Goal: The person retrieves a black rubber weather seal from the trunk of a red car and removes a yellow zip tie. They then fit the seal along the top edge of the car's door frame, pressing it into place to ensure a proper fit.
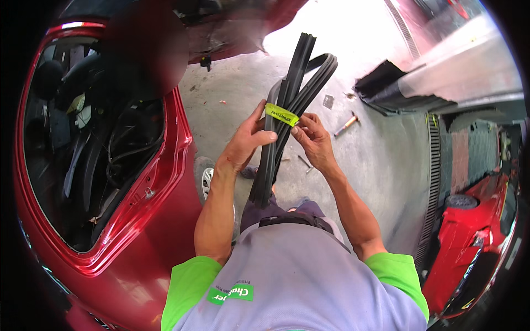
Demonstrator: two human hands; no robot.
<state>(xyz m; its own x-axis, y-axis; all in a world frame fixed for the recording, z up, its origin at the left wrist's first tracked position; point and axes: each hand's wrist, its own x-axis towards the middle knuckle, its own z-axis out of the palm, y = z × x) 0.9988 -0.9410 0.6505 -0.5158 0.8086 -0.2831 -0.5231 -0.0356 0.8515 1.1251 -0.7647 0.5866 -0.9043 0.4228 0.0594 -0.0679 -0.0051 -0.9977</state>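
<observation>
A folded bundle of long black rubber weatherstrips is held up in front of my body, its lower ends hanging near my waist. Yellow tape with handwriting on it crosses the middle of the bundle. From the left side, my left hand grips the strips just below the tape, thumb in front and fingers partly hidden behind. My right hand pinches the tape's right end between thumb and fingers, beside the strips.
Close on my left stands a red car body with an open door frame and loose parts inside. A hammer and a small tool lie on the concrete floor. Translucent sheeting, a drain grate and another red car are at right.
</observation>
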